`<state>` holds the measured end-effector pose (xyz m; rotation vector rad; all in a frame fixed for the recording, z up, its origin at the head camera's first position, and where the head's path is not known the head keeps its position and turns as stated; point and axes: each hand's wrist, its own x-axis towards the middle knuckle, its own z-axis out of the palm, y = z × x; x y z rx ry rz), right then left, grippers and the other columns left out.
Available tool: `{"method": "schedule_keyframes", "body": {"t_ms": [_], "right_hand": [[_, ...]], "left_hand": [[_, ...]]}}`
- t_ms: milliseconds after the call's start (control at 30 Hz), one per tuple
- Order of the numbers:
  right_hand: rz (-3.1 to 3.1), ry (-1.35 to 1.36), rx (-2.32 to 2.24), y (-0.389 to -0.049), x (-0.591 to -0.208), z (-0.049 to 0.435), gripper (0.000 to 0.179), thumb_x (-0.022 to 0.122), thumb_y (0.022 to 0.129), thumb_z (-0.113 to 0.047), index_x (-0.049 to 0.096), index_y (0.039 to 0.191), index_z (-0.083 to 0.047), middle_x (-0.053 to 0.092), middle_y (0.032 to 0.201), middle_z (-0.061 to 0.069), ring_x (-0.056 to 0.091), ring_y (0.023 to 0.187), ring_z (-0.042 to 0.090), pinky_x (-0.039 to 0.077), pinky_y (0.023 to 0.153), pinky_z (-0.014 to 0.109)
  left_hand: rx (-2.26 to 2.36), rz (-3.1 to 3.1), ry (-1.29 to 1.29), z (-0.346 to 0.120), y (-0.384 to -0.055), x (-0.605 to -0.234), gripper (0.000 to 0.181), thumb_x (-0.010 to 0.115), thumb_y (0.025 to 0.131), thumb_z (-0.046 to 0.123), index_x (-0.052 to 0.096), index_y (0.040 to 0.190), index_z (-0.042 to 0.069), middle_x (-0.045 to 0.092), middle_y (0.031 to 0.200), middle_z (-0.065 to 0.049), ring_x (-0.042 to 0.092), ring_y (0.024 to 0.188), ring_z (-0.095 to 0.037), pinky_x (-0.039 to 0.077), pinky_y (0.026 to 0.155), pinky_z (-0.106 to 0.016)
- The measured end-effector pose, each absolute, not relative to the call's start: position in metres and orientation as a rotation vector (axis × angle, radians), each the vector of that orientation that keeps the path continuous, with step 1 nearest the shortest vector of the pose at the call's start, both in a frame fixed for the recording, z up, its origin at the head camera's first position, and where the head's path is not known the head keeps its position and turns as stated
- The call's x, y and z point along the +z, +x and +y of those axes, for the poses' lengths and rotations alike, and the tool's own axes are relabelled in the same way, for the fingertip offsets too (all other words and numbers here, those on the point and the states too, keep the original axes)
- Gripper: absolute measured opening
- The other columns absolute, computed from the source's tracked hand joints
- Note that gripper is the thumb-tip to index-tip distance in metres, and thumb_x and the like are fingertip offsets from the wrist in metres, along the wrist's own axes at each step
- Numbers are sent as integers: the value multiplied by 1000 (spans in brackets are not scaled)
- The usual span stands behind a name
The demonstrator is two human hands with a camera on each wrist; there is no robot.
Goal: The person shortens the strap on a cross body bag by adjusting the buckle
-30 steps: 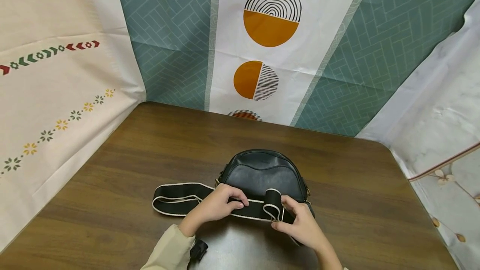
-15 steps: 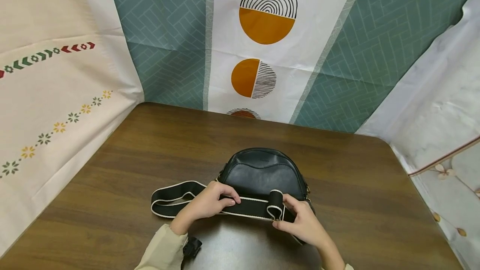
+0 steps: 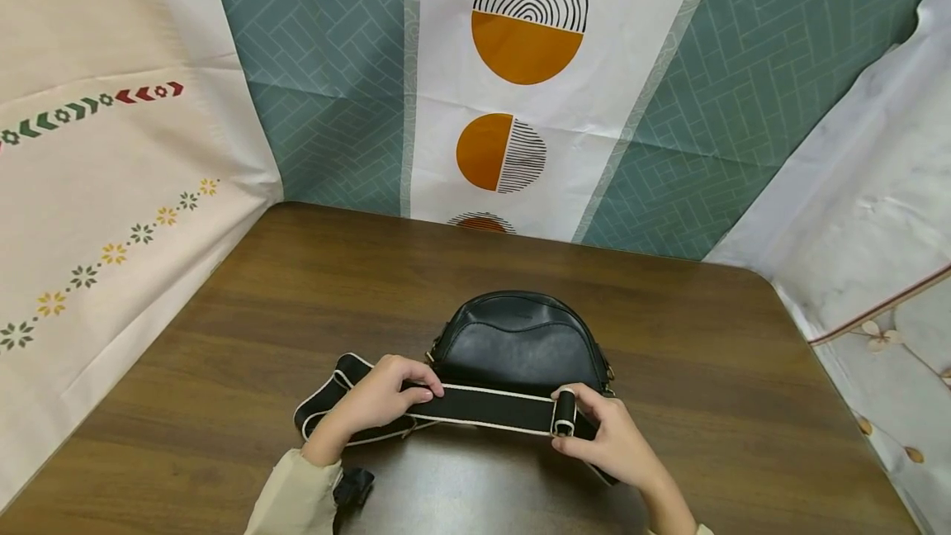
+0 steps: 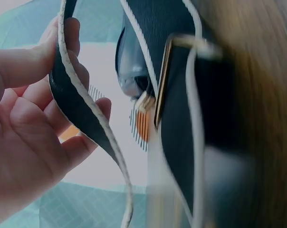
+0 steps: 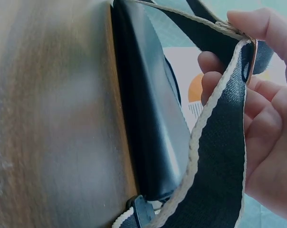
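A black half-round shoulder bag (image 3: 523,345) stands on the table with its wide black strap (image 3: 494,409), edged in white, stretched in front of it. My left hand (image 3: 382,396) pinches the strap between thumb and fingers; the left wrist view shows the band (image 4: 81,109) running through that grip. A gold-coloured buckle (image 4: 163,80) hangs on another strap length beside it. On the other side, my right hand (image 3: 615,442) grips the strap at a metal slider (image 5: 252,61), where a small loop (image 3: 566,409) stands up. Behind the left hand, the slack strap lies folded.
The brown wooden table (image 3: 357,279) extends around the bag on all sides. Patterned cloth hangs behind it (image 3: 327,106) and at both sides. A black device (image 3: 352,488) sits at the left sleeve.
My left hand has moved left, drawing the strap straighter. The loop at my right hand has shrunk, and that hand has shifted slightly right. The slack strap at left has folded differently.
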<state>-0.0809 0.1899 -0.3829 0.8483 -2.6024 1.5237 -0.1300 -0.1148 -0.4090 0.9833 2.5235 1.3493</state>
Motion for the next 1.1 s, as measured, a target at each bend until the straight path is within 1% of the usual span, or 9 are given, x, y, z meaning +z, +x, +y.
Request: {"method": "schedule_keyframes", "body": {"t_ms": [133, 367, 533, 667, 833, 967, 1100], "right_hand": [[-2622, 840, 1525, -80, -383, 192, 40, 69, 63, 8, 54, 99, -1, 61, 76, 5, 54, 58, 6, 45, 50, 25], [-2636, 874, 1572, -80, -383, 193, 39, 67, 65, 8, 52, 101, 0, 60, 72, 8, 54, 60, 4, 46, 50, 26], [-2617, 898, 1541, -81, -382, 196, 40, 67, 63, 10, 52, 99, 1, 60, 69, 7, 54, 59, 3, 45, 50, 25], [-2636, 905, 1539, -80, -382, 201, 41, 67, 64, 9, 52, 100, -1, 61, 70, 6, 54, 60, 4, 44, 52, 24], [-2664, 944, 1546, -84, -398, 209, 42, 68, 65, 8, 53, 102, -5, 62, 70, 5, 55, 61, 5, 45, 53, 25], [-2643, 1003, 1551, -88, -412, 216, 45, 69, 65, 8, 52, 104, -6, 62, 71, 5, 55, 62, 6, 44, 54, 24], [-2622, 1028, 1570, -88, -414, 219, 47, 71, 66, 5, 51, 107, -7, 62, 75, 2, 57, 64, 8, 45, 57, 25]], "left_hand": [[1349, 2529, 973, -122, -129, -408, 16, 60, 77, -7, 66, 80, 7, 65, 82, 1, 60, 80, -16, 45, 72, -28], [1332, 2540, 967, -130, -127, -409, 16, 61, 76, -7, 66, 79, 8, 65, 80, 4, 59, 79, -14, 45, 70, -27], [1336, 2558, 909, -140, -126, -407, 16, 61, 77, -7, 66, 79, 8, 65, 79, 3, 58, 77, -13, 45, 70, -27], [1347, 2560, 896, -149, -125, -408, 14, 61, 77, -6, 66, 79, 7, 65, 78, 3, 57, 76, -8, 45, 69, -27], [1362, 2529, 905, -155, -123, -411, 14, 61, 77, -6, 66, 79, 6, 65, 77, 3, 55, 75, -5, 44, 68, -26], [1371, 2515, 917, -156, -122, -411, 13, 61, 77, -6, 66, 79, 6, 65, 77, 3, 55, 74, -5, 44, 67, -25], [1378, 2504, 916, -156, -121, -410, 11, 62, 78, -4, 65, 79, 6, 65, 77, 3, 55, 73, -5, 44, 66, -25]]}}
